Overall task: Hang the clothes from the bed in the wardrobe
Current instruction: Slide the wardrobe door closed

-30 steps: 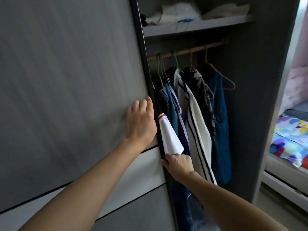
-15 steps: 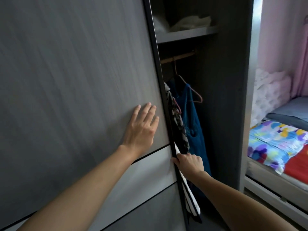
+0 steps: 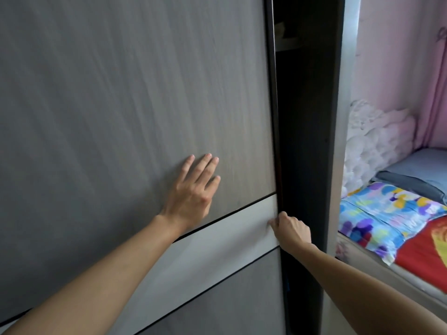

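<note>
The grey sliding wardrobe door [image 3: 121,105] fills most of the view, with a pale band across its lower part. My left hand [image 3: 193,189] presses flat on the door face, fingers straight. My right hand [image 3: 289,229] grips the door's dark right edge at the pale band, fingers curled round it. Only a narrow dark gap of the wardrobe interior [image 3: 302,141] shows between the door edge and the wardrobe's side panel [image 3: 336,165]. The hanging clothes are hidden behind the door.
To the right stands the bed [image 3: 396,276] with a colourful patterned cover [image 3: 387,213], a grey-blue pillow [image 3: 420,170] and a white fluffy cushion [image 3: 377,139]. A pink wall and pink curtain [image 3: 430,93] rise behind it.
The sliding door has moved right, covering the hanging clothes and leaving a narrow gap. My right hand went from the clothes to the door's edge. My left hand stayed flat on the door.
</note>
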`<action>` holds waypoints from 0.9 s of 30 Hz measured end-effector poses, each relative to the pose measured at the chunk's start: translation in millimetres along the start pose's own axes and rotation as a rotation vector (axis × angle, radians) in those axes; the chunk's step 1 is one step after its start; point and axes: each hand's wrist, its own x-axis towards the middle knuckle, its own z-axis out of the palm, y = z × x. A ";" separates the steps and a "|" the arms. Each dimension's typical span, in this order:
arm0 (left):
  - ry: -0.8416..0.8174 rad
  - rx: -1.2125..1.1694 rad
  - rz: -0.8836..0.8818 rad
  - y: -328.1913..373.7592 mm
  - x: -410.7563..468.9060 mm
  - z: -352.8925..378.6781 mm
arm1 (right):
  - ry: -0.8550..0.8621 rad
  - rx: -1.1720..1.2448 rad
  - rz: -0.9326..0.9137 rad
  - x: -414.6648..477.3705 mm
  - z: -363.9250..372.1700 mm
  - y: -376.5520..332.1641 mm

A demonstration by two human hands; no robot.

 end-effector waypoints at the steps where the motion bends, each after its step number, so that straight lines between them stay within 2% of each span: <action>1: 0.006 -0.002 0.010 0.2 1.2 2.1 | 0.010 0.045 0.034 1.9 1.3 2.1; 6: 0.033 -0.017 0.069 -3.4 11.5 9.1 | 0.040 0.267 0.204 4.2 2.9 7.0; 15: 0.005 -0.037 0.150 14.9 46.0 33.7 | 0.084 0.669 0.351 26.8 11.9 -3.3; 27: 0.001 -0.029 0.158 41.5 81.5 55.4 | 0.102 0.744 0.376 65.2 20.3 35.4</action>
